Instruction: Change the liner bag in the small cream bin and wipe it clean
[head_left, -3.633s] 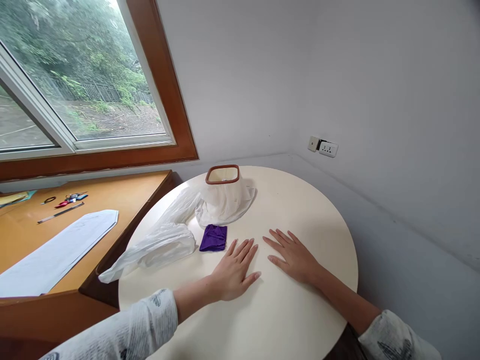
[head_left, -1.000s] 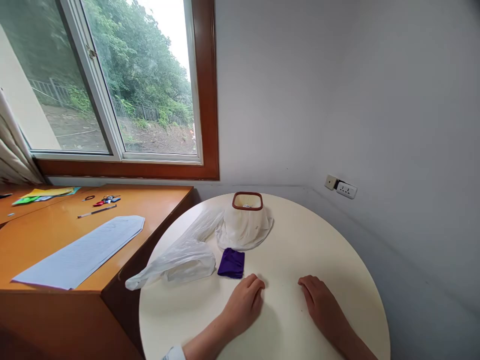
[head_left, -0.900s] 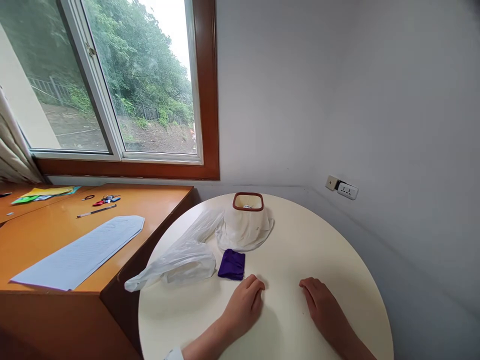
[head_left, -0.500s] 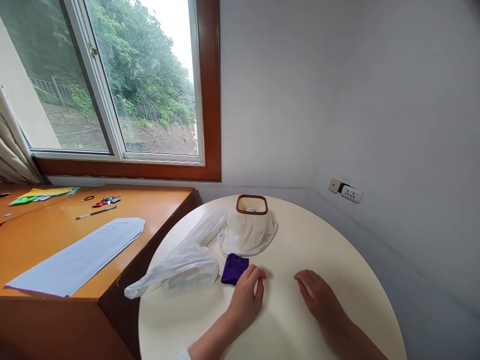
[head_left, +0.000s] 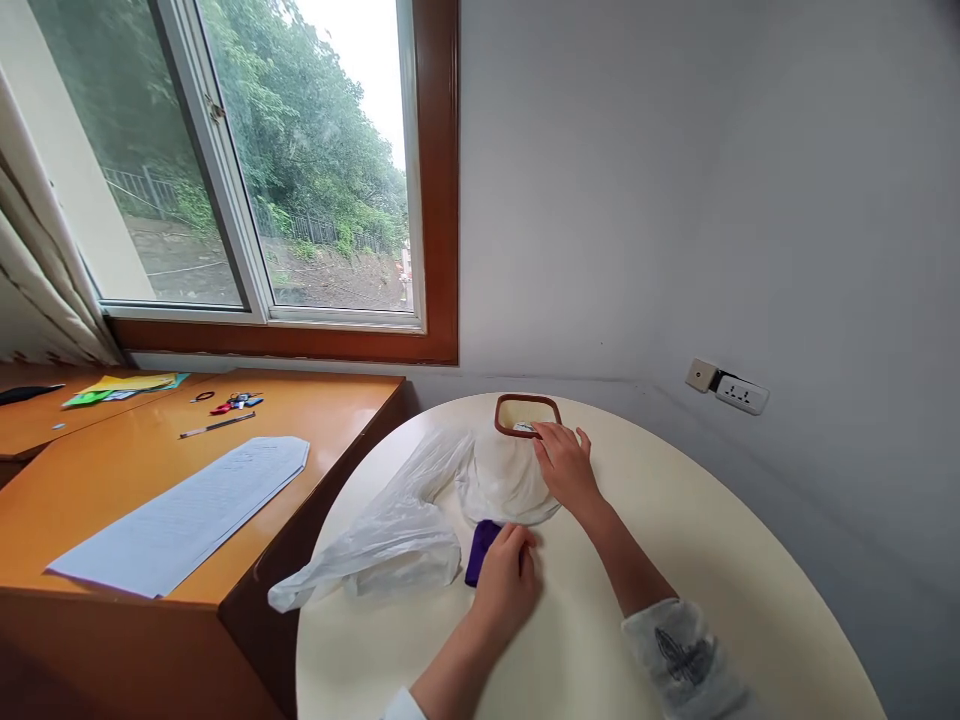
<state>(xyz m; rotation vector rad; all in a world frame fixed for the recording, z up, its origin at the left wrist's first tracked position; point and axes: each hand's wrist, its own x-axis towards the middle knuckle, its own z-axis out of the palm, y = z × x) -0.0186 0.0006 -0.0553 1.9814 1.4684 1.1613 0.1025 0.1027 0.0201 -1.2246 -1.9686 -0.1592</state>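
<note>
Nearest, the pale printed sleeve (head_left: 679, 650) on the right forearm ends well short of the wrist, leaving it bare; the left hand (head_left: 508, 575) is low over the round cream-coloured table (head_left: 652, 540), its fingers loosely curled, the thumb a little apart; it covers part of the small folded purple cloth (head_left: 481, 546), so I cannot tell whether the fingers grip it; the cloth lies flat on the table between that hand and the container, its folding likely what keeps it compact.

To the left of the cloth sprawls the crumpled, translucent white plastic bag (head_left: 409, 520), its length trailing back towards the container, apparently left slack because nothing pulls on it; the right hand (head_left: 568, 467) reaches farther, fingers bent at the near right corner of the pale container with a rounded rectangular brown rim (head_left: 516, 432); whether they pinch the rim or only rest there, I cannot tell, though the rim would offer a firm edge; the container stands upright, something small and whitish inside it, too hidden to identify.

Beyond, on the orange-brown wooden desk (head_left: 360, 400), lie the white paper sheets (head_left: 195, 515) and the slim dark pen (head_left: 217, 425).
</note>
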